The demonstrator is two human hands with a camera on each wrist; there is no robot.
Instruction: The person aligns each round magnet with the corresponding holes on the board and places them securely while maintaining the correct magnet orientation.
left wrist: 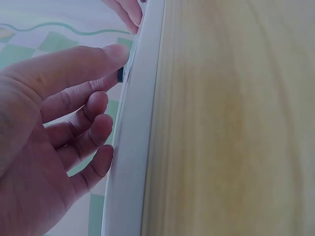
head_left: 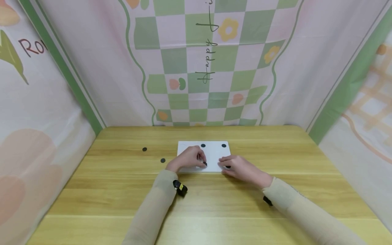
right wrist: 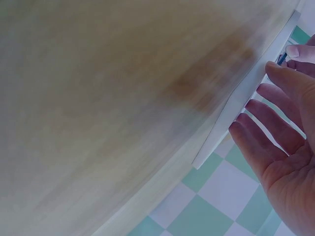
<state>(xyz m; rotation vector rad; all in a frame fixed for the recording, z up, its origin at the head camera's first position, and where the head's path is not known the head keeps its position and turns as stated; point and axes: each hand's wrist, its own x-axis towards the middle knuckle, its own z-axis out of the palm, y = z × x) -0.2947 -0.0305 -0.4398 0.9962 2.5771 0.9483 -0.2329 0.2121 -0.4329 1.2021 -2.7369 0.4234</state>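
A flat white board (head_left: 213, 157) lies on the wooden table. Above its front part, my left hand (head_left: 190, 158) pinches a small black disc (head_left: 205, 164) between thumb and index finger. The left wrist view shows this disc (left wrist: 120, 74) edge-on, close against the board's face, with the other fingers loosely bent. My right hand (head_left: 242, 169) rests at the board's right side, fingers extended and touching it. Another black disc (head_left: 228, 166) shows between its thumb and fingers, not visibly gripped. Two more discs, one at back middle (head_left: 203, 145) and one at back right (head_left: 224, 145), sit on the board.
Left of the board, two loose black discs lie on the table, a farther one (head_left: 144, 149) and a nearer one (head_left: 163, 160). Behind the table (head_left: 196, 211) hangs a green-and-white checked curtain (head_left: 200, 61). Patterned cloth also stands along both sides.
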